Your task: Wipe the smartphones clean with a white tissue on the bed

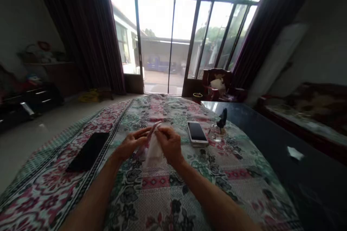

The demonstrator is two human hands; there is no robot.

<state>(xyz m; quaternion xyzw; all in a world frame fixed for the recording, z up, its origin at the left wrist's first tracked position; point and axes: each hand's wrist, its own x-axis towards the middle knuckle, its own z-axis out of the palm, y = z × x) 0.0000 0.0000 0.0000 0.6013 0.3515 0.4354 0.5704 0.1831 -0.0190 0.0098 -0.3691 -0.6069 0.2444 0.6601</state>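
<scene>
My left hand [133,142] and my right hand [170,143] are close together above the middle of the tablecloth. Between them hangs a thin white sheet [155,154], like a tissue or wipe, pinched in the fingers of my right hand. My left fingers hold a thin, clear pinkish piece [153,128] standing on edge against the sheet. It looks like plastic, but its kind is blurred. Right of my right hand lies a white-framed smartphone [197,131], screen up. A flat black slab [88,151], perhaps a tablet or a folder, rests to the left of my left hand.
A patterned tablecloth [162,182] covers the table. Beyond the phone stands a small clear glass holder [216,133] with a dark object [222,118] upright in it. At right, a dark glossy surface [267,144] carries a crumpled white piece [295,153]. A wooden chair [217,79] stands near the glass doors.
</scene>
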